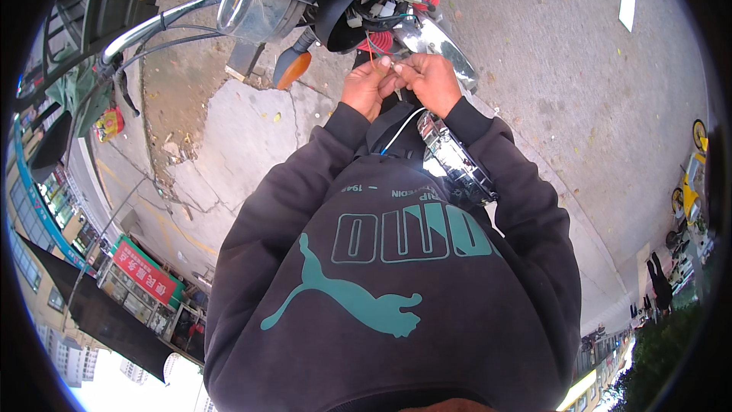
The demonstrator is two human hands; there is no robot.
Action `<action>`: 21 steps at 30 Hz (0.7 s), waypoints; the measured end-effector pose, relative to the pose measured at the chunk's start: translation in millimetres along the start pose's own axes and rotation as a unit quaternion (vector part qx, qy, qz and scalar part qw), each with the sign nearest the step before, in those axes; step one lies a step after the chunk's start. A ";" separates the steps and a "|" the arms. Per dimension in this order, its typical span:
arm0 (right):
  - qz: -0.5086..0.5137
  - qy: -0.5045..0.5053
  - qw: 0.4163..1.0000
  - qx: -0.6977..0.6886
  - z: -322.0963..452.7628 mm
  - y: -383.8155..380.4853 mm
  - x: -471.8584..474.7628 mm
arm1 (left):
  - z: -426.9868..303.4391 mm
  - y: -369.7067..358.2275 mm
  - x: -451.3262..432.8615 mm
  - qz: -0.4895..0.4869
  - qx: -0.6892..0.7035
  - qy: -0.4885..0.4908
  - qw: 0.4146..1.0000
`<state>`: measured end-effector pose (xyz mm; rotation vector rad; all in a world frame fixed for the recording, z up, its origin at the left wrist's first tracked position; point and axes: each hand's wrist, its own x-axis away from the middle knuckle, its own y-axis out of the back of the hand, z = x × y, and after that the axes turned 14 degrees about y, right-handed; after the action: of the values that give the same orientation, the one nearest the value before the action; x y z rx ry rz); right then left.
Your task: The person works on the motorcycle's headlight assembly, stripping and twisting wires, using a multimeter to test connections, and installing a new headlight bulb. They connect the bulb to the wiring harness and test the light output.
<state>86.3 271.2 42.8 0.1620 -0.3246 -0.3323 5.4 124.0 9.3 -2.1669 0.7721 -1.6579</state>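
My left hand [366,87] and my right hand [430,81] meet fingertip to fingertip below an open headlight shell of a motorbike. Pinched between them is the end of a thin orange wire [371,50], which runs up towards the shell; what sits at its tip is too small to tell. The black headlight shell [330,24] is full of loose wires and white connectors [386,8]. Under my right forearm rests a round chromed headlight unit [454,155]. A white cable [403,129] curves down from near my right wrist towards my waist.
An orange turn signal [294,68] hangs left of the shell, with the chromed handlebar [154,23] and brake lever [127,93] farther left. A chromed front mudguard [437,40] lies beyond my right hand. Cracked concrete [246,120] spreads at left; a yellow two-wheeler [693,183] stands far right.
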 end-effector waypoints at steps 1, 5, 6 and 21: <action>-0.001 0.006 1.000 -0.002 -0.4 -0.6 -0.3 | -0.5 -2.6 0.0 -0.001 0.007 -0.005 1.000; -0.001 -0.035 0.998 -0.046 -10.5 -0.4 1.0 | 9.2 6.6 -11.9 0.009 0.008 0.003 1.000; 0.008 -0.015 1.000 0.016 -13.5 2.3 1.9 | 9.8 6.3 -12.4 -0.005 0.009 0.012 1.000; 0.409 0.006 0.896 -0.172 27.8 50.3 8.9 | 6.0 30.7 14.7 -0.217 -0.150 -0.093 0.960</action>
<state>99.7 312.2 81.8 -0.3256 -0.2907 0.4511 6.8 90.1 2.6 -2.8245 0.5503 -1.5670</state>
